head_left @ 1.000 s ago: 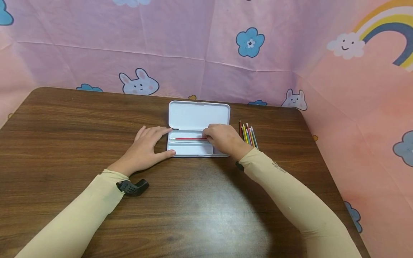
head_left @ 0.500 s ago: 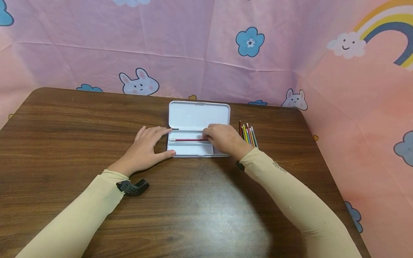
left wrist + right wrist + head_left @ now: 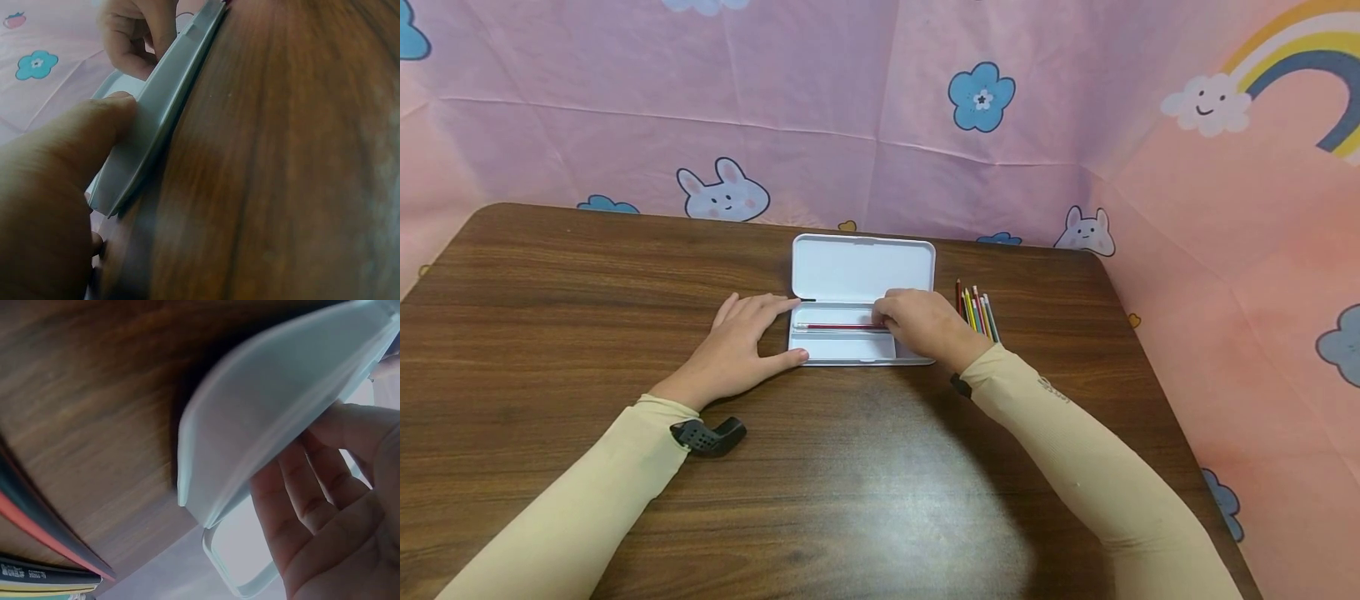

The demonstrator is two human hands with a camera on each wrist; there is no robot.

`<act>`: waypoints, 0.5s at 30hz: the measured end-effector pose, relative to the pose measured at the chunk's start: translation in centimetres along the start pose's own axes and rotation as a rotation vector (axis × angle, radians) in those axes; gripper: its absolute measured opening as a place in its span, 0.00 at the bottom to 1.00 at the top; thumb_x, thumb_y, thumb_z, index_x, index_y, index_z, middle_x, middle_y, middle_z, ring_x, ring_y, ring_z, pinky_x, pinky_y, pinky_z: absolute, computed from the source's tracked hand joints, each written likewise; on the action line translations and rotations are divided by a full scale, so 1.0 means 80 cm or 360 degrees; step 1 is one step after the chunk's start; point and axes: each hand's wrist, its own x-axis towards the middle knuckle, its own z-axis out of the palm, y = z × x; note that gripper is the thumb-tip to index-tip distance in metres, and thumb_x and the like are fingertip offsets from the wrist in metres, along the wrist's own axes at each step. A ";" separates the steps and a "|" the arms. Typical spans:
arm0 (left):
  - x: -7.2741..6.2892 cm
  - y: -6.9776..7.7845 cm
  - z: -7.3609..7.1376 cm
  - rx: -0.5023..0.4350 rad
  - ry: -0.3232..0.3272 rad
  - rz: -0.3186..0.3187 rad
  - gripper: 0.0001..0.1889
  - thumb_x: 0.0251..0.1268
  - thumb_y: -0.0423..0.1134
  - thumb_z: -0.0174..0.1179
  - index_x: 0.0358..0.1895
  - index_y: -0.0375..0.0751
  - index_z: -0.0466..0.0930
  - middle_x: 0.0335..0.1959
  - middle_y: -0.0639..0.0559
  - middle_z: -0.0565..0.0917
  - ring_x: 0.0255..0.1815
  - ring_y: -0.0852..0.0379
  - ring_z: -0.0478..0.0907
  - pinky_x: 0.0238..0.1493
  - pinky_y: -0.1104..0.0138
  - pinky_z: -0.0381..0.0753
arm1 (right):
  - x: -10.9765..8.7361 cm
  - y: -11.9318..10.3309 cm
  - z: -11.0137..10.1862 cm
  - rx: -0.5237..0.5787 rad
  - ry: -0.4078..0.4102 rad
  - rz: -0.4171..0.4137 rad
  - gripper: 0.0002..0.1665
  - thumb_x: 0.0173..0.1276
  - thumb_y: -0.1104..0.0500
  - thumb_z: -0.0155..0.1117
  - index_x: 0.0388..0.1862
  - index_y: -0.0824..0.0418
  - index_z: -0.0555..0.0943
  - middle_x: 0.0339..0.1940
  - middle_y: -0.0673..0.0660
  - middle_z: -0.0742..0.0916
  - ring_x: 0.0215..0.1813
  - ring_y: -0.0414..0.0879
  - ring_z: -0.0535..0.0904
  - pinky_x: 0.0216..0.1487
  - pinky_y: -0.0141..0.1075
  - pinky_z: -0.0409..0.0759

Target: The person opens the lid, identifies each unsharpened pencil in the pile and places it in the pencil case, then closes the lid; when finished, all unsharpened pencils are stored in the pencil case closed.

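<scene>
A white pencil case (image 3: 842, 350) lies with its lid (image 3: 863, 268) folded back. Inside its rear compartment is a red pencil (image 3: 842, 326), its eraser end to the left, and a pale pencil (image 3: 835, 332) lies just in front of it. My right hand (image 3: 925, 325) reaches in with curled fingers at the red pencil's right end, which the hand hides. My left hand (image 3: 741, 346) spans the case's left end with fingers spread, the thumb on the front corner and a fingertip at the hinge corner. In the left wrist view the thumb (image 3: 94, 125) presses the case's wall (image 3: 156, 106).
Several loose pencils (image 3: 976, 312) lie on the table right of the case, partly behind my right wrist. Their ends also show in the right wrist view, a yellow pencil (image 3: 44, 589) among them. The brown table (image 3: 850, 483) ends at a patterned pink cloth (image 3: 835, 167).
The red pencil has shifted slightly toward me in the rear compartment, beside the pale one. Both hands stay nearly in place.
</scene>
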 end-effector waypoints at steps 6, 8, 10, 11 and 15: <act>0.001 -0.001 0.000 0.0009 0.0000 0.0007 0.43 0.67 0.66 0.64 0.80 0.51 0.63 0.77 0.44 0.67 0.81 0.39 0.55 0.82 0.42 0.36 | -0.008 -0.001 -0.005 0.0012 0.0018 0.0013 0.13 0.78 0.63 0.59 0.49 0.52 0.89 0.44 0.49 0.88 0.43 0.43 0.82 0.43 0.43 0.84; 0.001 -0.002 0.000 0.0007 -0.0005 0.0003 0.43 0.67 0.66 0.64 0.80 0.51 0.63 0.77 0.44 0.67 0.81 0.39 0.54 0.82 0.42 0.35 | -0.013 0.001 -0.008 0.0020 0.0061 0.0000 0.12 0.77 0.63 0.60 0.49 0.52 0.89 0.44 0.49 0.88 0.41 0.43 0.83 0.41 0.43 0.84; 0.000 -0.002 0.000 0.0005 -0.0005 0.0002 0.43 0.67 0.66 0.64 0.80 0.51 0.63 0.77 0.44 0.67 0.81 0.39 0.54 0.82 0.43 0.35 | -0.021 0.004 -0.013 0.0033 0.0123 -0.0013 0.10 0.76 0.63 0.62 0.48 0.53 0.89 0.44 0.49 0.88 0.40 0.44 0.83 0.39 0.43 0.84; 0.000 -0.002 0.001 0.0004 -0.0004 0.0002 0.43 0.67 0.66 0.64 0.80 0.51 0.63 0.77 0.44 0.67 0.81 0.39 0.54 0.82 0.43 0.35 | -0.025 0.007 -0.016 0.0042 0.0166 -0.0012 0.10 0.76 0.62 0.63 0.48 0.53 0.89 0.43 0.49 0.88 0.40 0.44 0.84 0.39 0.43 0.84; 0.000 -0.002 0.001 0.0001 0.0004 0.0011 0.43 0.67 0.65 0.64 0.80 0.50 0.63 0.77 0.44 0.67 0.81 0.39 0.54 0.82 0.42 0.35 | -0.047 0.025 -0.029 0.0127 0.0360 0.0131 0.09 0.73 0.63 0.63 0.46 0.56 0.88 0.41 0.51 0.88 0.38 0.45 0.83 0.38 0.44 0.83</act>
